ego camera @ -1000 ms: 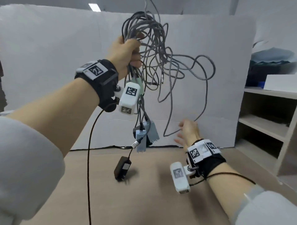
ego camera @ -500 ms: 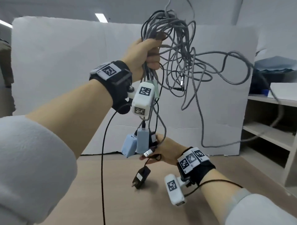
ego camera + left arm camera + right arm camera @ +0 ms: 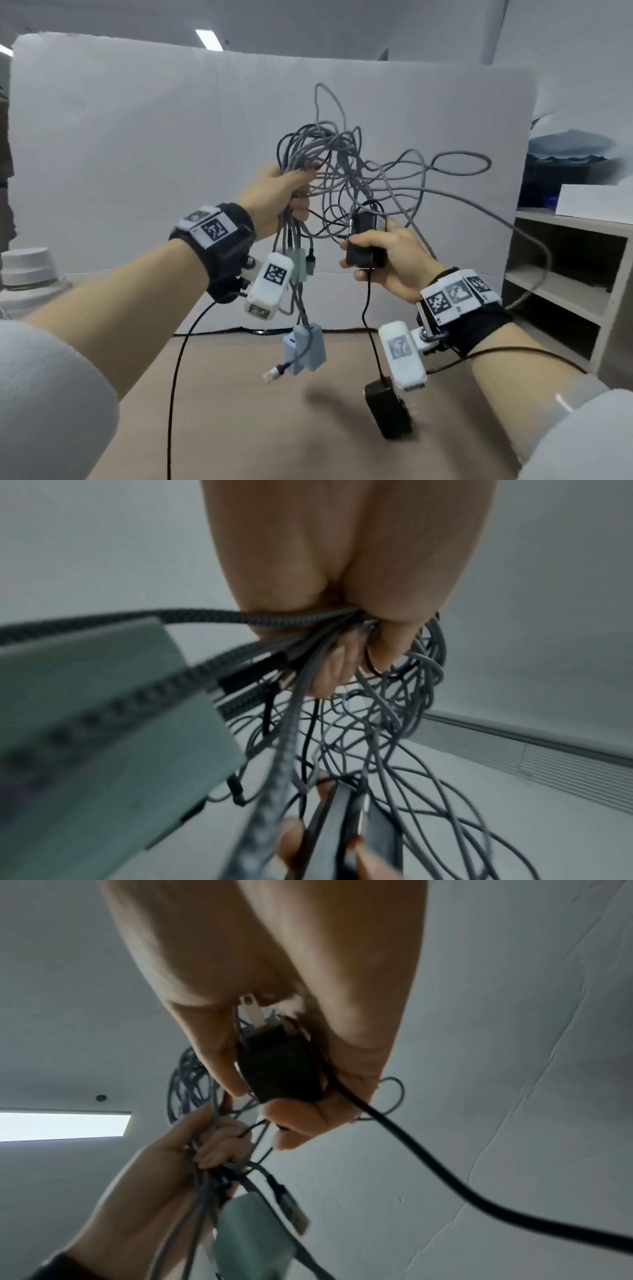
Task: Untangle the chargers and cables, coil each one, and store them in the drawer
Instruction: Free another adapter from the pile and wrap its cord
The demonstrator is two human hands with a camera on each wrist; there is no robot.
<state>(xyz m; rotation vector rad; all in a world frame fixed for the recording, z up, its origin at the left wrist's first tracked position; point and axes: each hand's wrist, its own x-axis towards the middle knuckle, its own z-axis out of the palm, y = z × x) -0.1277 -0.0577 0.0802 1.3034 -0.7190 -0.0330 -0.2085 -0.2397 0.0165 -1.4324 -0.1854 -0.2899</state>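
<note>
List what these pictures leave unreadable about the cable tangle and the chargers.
- How many cables make up the gray tangle: the strands overlap in every view.
- Which cable belongs to the black charger: the right hand covers its lower end.
- The green charger: blurred in the left wrist view, half hidden behind the wrist camera in the head view.
- The drawer: in no view.
- The left hand's grip: buried in strands.

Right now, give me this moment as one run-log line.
left hand: grips tangled cable bundle | right hand: grips black charger | second black adapter: dangling | coiled: none
</note>
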